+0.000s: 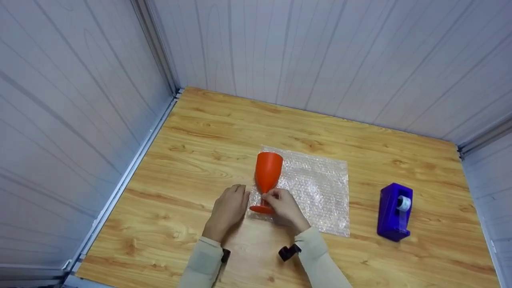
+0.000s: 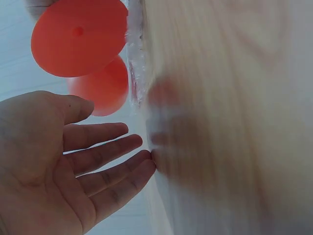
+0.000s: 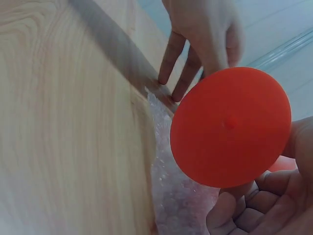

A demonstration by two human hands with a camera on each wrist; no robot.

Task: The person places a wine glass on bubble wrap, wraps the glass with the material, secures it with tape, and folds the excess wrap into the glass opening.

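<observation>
An orange plastic goblet [image 1: 268, 170] lies on its side along the left part of a sheet of bubble wrap [image 1: 320, 188], its bowl pointing away from me. My right hand [image 1: 283, 204] pinches the stem just above the round foot [image 3: 230, 127]. Just left of the goblet, my left hand [image 1: 230, 208] rests with its fingertips on the table beside the sheet's left edge. In the left wrist view the fingers [image 2: 112, 156] are extended and hold nothing; the goblet's foot is close by, apart from them.
A purple tape dispenser [image 1: 394, 212] with a roll of clear tape [image 1: 404, 203] stands to the right of the bubble wrap on the wood-grain table [image 1: 192, 140]. Pale panel walls [image 1: 300, 52] enclose the table at the back, left and right.
</observation>
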